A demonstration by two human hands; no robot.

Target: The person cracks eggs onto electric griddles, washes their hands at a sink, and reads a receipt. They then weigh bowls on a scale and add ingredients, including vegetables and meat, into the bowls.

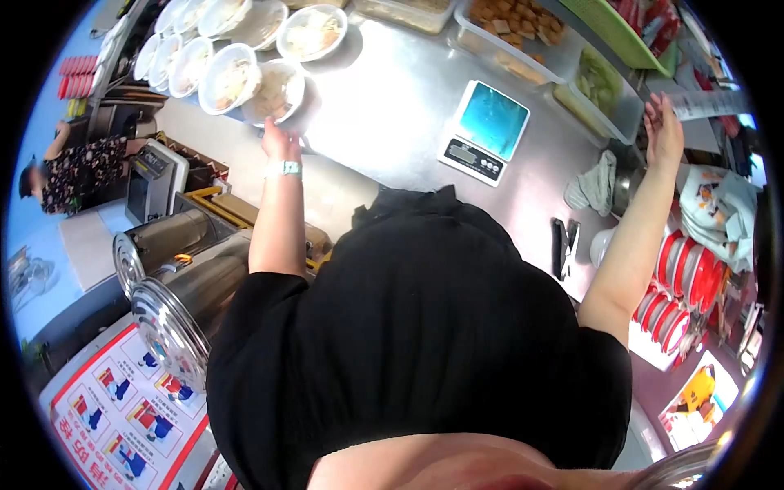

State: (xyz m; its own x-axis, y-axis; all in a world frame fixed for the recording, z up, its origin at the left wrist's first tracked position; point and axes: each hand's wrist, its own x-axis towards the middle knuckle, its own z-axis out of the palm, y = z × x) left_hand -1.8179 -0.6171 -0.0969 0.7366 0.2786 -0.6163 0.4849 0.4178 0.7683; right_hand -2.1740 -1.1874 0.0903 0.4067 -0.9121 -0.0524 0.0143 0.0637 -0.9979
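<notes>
My left hand [282, 145] is at the near rim of a round plastic bowl [276, 91] of pale and brownish food, its fingers closed against the edge. More filled bowls [230, 79] stand in rows beside and beyond it. Off to the right, my right hand [665, 135] is raised with fingers apart, next to a stack of clear plastic containers [706, 104]; whether it touches them is unclear. Between my hands, a digital scale [487, 131] with a blue-lit top lies on the steel table [367, 106].
Tubs of brown cubes [510, 37] and green vegetables [600, 86] line the table's far right. A grey cloth [594, 184] and a black-handled tool [563, 247] lie at the right. Steel pots [175, 327] stand left; another person [77, 175] is farther left.
</notes>
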